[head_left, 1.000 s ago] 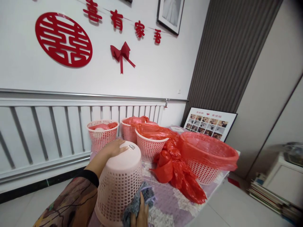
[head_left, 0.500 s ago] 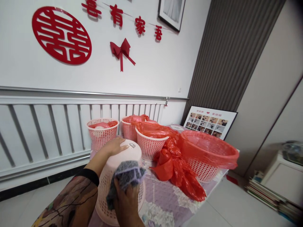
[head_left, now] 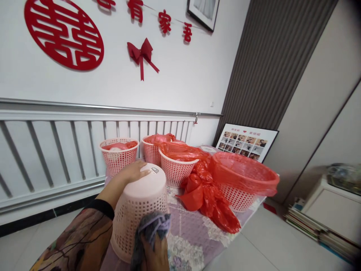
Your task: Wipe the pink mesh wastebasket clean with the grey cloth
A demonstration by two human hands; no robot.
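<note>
An upside-down pale pink plastic basket [head_left: 126, 210] with a perforated side stands on the table close to me. My left hand [head_left: 134, 172] lies on its solid base, fingers stretched out beside a small label. A bunched grey-purple cloth [head_left: 153, 226] is gripped in my right hand [head_left: 156, 250] and pressed against the basket's lower right side. Just behind stands an upright pink basket [head_left: 177, 173] with red plastic film over its rim. A roll of red plastic bags [head_left: 194, 192] lies to the right, its loose length trailing over the tablecloth.
A larger basket lined with red plastic [head_left: 239, 199] stands at the right. Two more pink baskets [head_left: 120, 160] [head_left: 152, 152] hold red bags near the radiator [head_left: 79, 150]. A floral tablecloth [head_left: 194, 222] covers the table. A photo board [head_left: 248, 141] leans behind.
My right hand and the cloth have moved down the basket's side towards its rim. My left hand stays on the base. The view has shifted slightly.
</note>
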